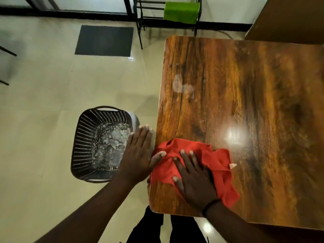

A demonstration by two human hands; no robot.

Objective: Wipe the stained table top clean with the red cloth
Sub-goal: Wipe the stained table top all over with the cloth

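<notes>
The red cloth [217, 162] lies crumpled on the near left part of the wooden table top [254, 102]. My right hand [194, 179] rests flat on the cloth, fingers spread and pressing down. My left hand [138, 153] is held flat and open just off the table's left edge, its thumb touching the cloth's edge. A whitish smeared stain [182, 87] sits farther up the table near the left edge. Fainter pale marks show around the glare spot [235, 135].
A dark perforated plastic basket [87, 142] holding whitish debris stands on the tiled floor just left of the table, below my left hand. Farther off are a dark floor mat [105, 40] and a metal rack with a green cloth [181, 12]. Another brown surface [289, 20] sits top right.
</notes>
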